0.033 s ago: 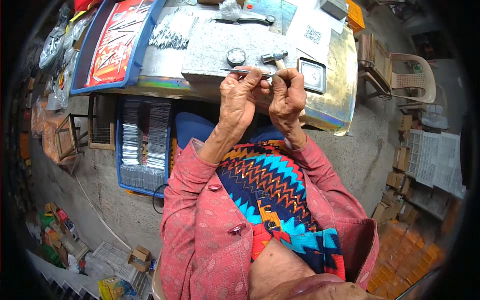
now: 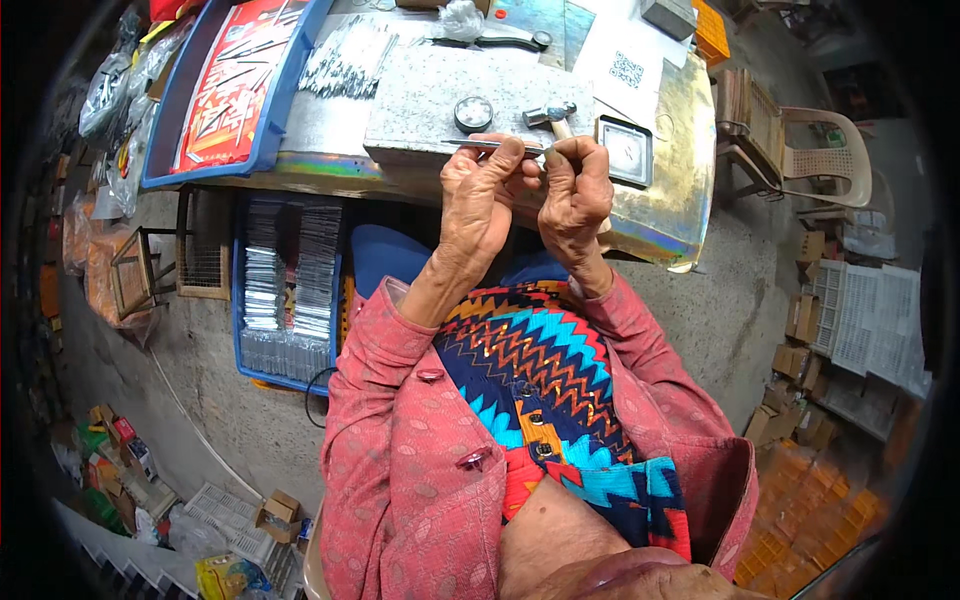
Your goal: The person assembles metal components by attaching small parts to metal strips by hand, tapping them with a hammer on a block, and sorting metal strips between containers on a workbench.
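Over the near edge of the bench, my left hand is closed around a thin pointed metal strip held level between thumb and fingers. Close beside it, my right hand pinches thumb against forefinger at the strip's right end; whatever lies in that pinch is too small to make out. Just beyond the hands, a small hammer lies with its handle partly behind my right hand. A round tin with pale contents sits left of the hammer on a grey metal block.
A black-rimmed square dish lies right of my hands. Further left are a pile of thin metal pieces and a blue tray. Below the bench stands a blue crate packed with metal pieces. A chair stands at right.
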`<state>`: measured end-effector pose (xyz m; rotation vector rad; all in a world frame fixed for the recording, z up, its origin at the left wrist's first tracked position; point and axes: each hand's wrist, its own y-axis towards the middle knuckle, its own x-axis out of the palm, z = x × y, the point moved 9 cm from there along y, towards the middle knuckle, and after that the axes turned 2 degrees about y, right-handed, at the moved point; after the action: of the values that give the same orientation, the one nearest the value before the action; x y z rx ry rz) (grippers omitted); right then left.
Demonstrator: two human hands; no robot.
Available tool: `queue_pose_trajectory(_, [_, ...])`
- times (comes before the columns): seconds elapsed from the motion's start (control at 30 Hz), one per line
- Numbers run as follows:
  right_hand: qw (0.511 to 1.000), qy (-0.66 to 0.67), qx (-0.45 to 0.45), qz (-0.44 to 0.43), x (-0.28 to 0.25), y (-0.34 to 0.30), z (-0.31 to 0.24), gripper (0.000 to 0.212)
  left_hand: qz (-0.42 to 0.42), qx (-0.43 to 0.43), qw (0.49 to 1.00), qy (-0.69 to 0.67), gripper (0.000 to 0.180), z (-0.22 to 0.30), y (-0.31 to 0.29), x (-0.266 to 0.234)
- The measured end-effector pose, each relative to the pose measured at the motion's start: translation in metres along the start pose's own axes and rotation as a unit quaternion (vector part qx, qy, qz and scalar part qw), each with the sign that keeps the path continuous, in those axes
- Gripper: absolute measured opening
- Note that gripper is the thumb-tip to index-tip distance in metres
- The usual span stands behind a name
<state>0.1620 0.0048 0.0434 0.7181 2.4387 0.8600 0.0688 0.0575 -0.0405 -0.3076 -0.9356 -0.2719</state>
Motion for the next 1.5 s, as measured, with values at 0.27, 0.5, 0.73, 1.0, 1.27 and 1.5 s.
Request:
queue_pose_trajectory(0.27, [0.932,0.230,0.281,-0.004,0.019,-0.014,0.036,0.008,0.020,0.138,0.981,0.134,0.011,0.031,-0.006,0.006])
queue_pose_trajectory(0.5, [0.772,0.476,0.414,-0.078,0.057,-0.030,0.043,0.019,0.045,0.242,0.913,0.325,0.006,0.071,-0.003,0.006])
queue_pose_trajectory(0.73, [0.734,0.509,0.427,-0.142,0.075,-0.030,0.043,0.036,0.025,0.265,0.888,0.375,0.004,0.093,0.028,-0.001])
queue_pose_trajectory(1.0, [0.763,0.440,0.437,-0.185,0.032,-0.034,0.033,0.033,-0.004,0.221,0.849,0.480,0.005,0.090,0.051,-0.006])
queue_pose_trajectory(1.27, [0.795,0.389,0.440,-0.152,-0.012,-0.031,0.048,0.032,-0.014,0.222,0.849,0.480,0.006,0.091,0.055,-0.001])
queue_pose_trajectory(1.5, [0.815,0.369,0.424,-0.143,-0.026,-0.015,0.054,0.031,-0.044,0.217,0.798,0.561,0.005,0.090,0.057,0.005])
